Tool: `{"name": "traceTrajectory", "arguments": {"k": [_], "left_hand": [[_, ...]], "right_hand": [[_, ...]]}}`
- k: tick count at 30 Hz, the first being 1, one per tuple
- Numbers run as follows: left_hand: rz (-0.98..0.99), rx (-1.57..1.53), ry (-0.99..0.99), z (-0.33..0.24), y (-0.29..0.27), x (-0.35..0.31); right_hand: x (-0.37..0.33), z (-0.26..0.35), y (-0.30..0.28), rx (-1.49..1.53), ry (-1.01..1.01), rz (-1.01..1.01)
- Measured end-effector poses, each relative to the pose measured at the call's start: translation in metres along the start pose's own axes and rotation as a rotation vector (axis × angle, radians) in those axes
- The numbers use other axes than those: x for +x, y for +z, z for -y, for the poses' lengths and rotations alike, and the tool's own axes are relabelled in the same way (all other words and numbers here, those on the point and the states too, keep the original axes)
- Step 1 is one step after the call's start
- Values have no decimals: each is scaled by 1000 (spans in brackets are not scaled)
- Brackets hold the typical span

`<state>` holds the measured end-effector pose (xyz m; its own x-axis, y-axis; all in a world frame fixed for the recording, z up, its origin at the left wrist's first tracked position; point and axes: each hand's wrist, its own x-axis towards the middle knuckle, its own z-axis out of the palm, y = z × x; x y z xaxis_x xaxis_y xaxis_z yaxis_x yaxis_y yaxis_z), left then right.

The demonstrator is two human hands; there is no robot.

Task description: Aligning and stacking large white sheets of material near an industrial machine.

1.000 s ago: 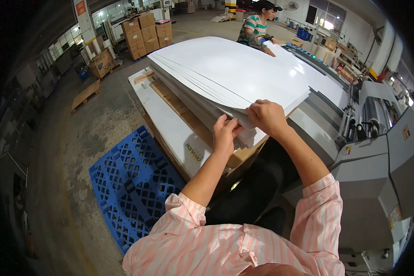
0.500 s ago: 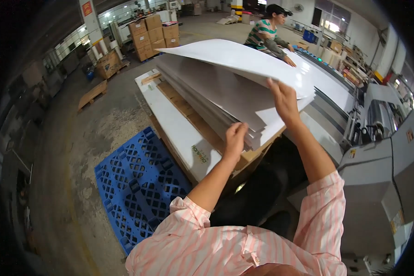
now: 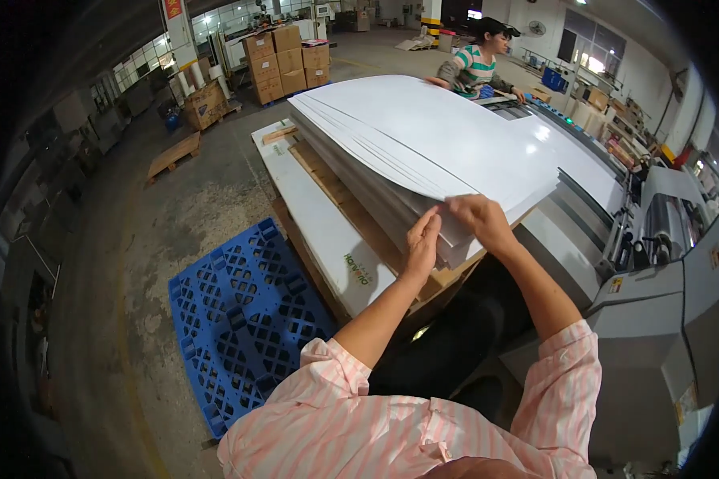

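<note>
A pile of large, glossy white sheets (image 3: pixel 423 128) lies in front of me, its top sheets bowed and fanned along the left edge. My right hand (image 3: pixel 481 220) has its fingers curled over the near corner of the upper sheets. Close beside it, my left hand (image 3: pixel 422 246) is closed at the sheets' near-left edge, thumb and fingers together. The fingertips of both hands almost meet there, and part of the grip is hidden by the hands themselves.
Under the pile is a wooden pallet with a white printed board (image 3: pixel 327 231). A blue plastic pallet (image 3: pixel 252 319) lies on the floor at left. A grey machine (image 3: pixel 639 279) stands close at right. Across the pile, a person in a striped shirt (image 3: pixel 475 68) works near stacked cartons (image 3: pixel 276 64).
The lifted top sheet has come down onto the pile. My right hand has lowered with its corner toward my left hand, which moved slightly right. The person opposite has shifted an arm.
</note>
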<state>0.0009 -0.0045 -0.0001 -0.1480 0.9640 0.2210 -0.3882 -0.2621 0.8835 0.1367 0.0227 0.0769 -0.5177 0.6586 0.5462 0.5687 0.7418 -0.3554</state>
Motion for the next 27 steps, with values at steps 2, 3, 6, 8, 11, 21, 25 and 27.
{"name": "traceTrajectory", "arguments": {"k": [2,3,6,8,11,21,25,27], "left_hand": [[-22,107,49,16,-6,7],[-2,213,53,17,-10,7],[8,324,109,18,-7,5],[-16,333,157,18,-9,7],[70,346,123,20,-11,6],[-27,-417,-66,6,-10,1],[18,-400,-57,17,-21,6],[8,-392,-74,14,-19,3]], "right_hand": [[19,-4,-4,468,588,-39],[27,1,-10,648,592,-170],[35,-1,-18,872,547,-352],[19,4,-6,355,338,-412],[-2,10,7,167,277,-96],[-12,14,9,-275,106,37],[-8,29,8,-291,196,97],[-9,35,6,-298,179,117]]}}
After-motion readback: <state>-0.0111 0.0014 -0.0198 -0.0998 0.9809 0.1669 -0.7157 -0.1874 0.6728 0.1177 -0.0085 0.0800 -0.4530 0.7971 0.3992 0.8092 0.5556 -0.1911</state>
